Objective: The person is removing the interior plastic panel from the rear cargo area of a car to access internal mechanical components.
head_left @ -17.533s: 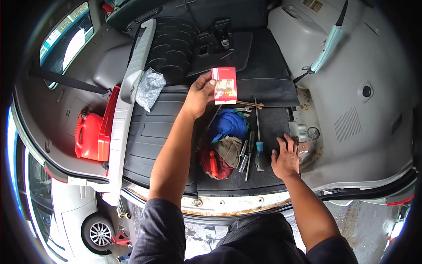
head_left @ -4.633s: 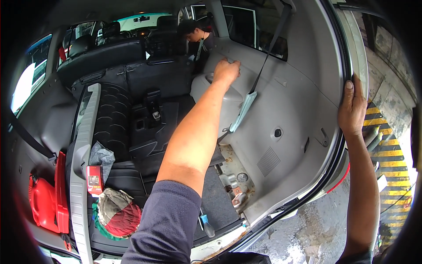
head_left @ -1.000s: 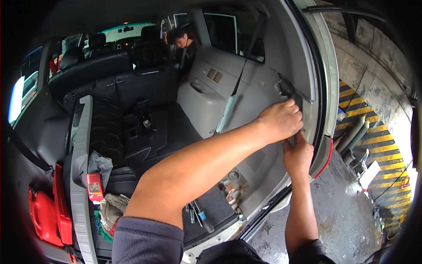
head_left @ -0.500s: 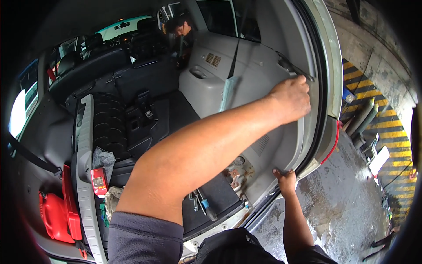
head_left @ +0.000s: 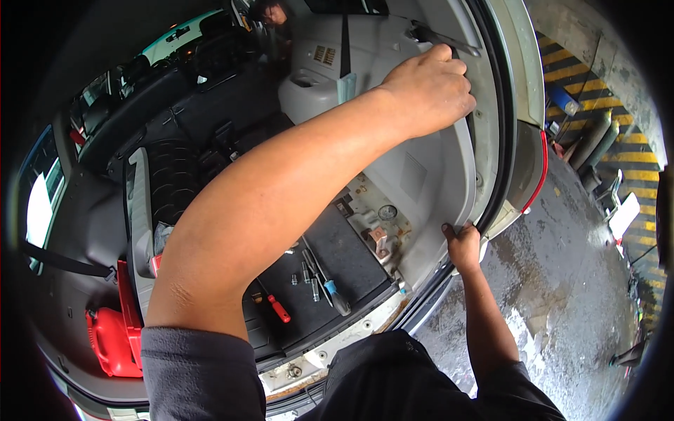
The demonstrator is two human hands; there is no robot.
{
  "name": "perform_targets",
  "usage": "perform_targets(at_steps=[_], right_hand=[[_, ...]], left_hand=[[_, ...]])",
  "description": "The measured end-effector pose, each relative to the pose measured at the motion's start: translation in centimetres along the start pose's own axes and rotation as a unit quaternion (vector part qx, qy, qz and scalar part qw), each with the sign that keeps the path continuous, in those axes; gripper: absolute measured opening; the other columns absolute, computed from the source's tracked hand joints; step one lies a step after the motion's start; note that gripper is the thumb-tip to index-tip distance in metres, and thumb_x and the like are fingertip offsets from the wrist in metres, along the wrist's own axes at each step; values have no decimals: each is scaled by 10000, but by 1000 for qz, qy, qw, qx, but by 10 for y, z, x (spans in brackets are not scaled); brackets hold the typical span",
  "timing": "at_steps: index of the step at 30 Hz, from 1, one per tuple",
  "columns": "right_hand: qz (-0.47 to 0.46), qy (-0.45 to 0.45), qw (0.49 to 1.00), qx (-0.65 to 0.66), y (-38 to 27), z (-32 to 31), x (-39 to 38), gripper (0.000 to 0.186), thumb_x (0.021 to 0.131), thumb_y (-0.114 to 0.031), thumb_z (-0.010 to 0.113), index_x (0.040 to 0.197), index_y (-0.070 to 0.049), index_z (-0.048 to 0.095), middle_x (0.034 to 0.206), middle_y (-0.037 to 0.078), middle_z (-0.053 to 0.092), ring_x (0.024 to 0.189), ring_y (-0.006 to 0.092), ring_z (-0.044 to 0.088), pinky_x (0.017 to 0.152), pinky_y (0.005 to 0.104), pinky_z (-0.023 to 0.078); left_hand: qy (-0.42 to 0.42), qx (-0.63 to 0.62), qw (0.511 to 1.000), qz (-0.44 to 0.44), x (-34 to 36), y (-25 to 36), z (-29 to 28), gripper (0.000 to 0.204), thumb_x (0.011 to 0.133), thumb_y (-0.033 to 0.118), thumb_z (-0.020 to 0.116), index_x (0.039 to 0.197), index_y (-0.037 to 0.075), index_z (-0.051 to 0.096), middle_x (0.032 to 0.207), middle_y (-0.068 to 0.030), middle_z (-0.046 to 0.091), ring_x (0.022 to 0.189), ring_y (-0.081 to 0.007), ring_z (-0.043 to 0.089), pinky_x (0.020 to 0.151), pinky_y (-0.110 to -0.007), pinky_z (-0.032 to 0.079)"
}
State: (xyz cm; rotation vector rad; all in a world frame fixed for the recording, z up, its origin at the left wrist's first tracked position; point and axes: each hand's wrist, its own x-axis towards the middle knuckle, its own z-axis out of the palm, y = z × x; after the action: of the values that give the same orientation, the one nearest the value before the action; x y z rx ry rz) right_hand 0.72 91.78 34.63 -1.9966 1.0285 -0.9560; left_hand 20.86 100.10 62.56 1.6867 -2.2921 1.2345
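Observation:
My left hand (head_left: 439, 88) has its fingers curled over the upper rear edge of the grey side trim panel (head_left: 393, 165), beside the bare metal pillar (head_left: 477, 161) and black door seal (head_left: 500, 105). My right hand (head_left: 463, 245) grips the panel's lower rear edge, thumb on the inner side. The panel stands partly away from the pillar. A pale teal strip (head_left: 345, 88) hangs on the dark seat belt. Below, screwdrivers, one red-handled (head_left: 279, 309) and one blue-and-grey (head_left: 337, 298), and sockets (head_left: 314, 288) lie on the dark cargo mat (head_left: 351, 245).
A red fuel can (head_left: 105, 340) stands at the left, near a long grey plastic trim piece (head_left: 140, 210). Another person (head_left: 274, 17) is inside the vehicle, toward the front. Outside at the right are cylinders (head_left: 597, 140) and a striped wall (head_left: 628, 182) beside wet concrete (head_left: 540, 281).
Over the last second my left hand has moved up the panel's edge and my right hand down to its lower part. The panel's edge now sits farther from the pillar, showing more bare metal.

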Motion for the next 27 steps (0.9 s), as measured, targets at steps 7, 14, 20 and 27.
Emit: perform_targets(at_steps=[7,14,20,27], right_hand=[[-9,-9,998,-68,3,-6,4,230,831,-173,735,921,16,638,806,247,648,789,447,632,710,483,483],[-126,75,988,38,-102,-30,23,449,805,-83,746,1232,-12,625,1089,229,678,1013,415,653,866,442,524],[-234,50,970,-32,-176,-51,49,526,786,-104,749,1278,-3,593,1139,259,660,1045,424,640,898,463,515],[-179,-12,982,-64,-200,-38,87,348,774,-63,695,1086,88,661,845,298,670,883,453,662,825,483,530]], left_hand=[[135,10,990,25,-10,-16,21,145,867,203,579,809,187,711,845,32,661,962,-160,608,889,-336,432],[95,-6,993,63,-5,-18,11,169,703,54,694,829,135,615,831,-1,572,900,-217,551,834,-381,412],[74,-15,997,28,-8,-3,12,123,721,65,666,812,141,631,822,0,581,919,-207,550,860,-378,414],[65,-18,998,2,-1,-2,11,54,761,118,642,798,146,670,833,25,609,974,-166,559,921,-334,406]])
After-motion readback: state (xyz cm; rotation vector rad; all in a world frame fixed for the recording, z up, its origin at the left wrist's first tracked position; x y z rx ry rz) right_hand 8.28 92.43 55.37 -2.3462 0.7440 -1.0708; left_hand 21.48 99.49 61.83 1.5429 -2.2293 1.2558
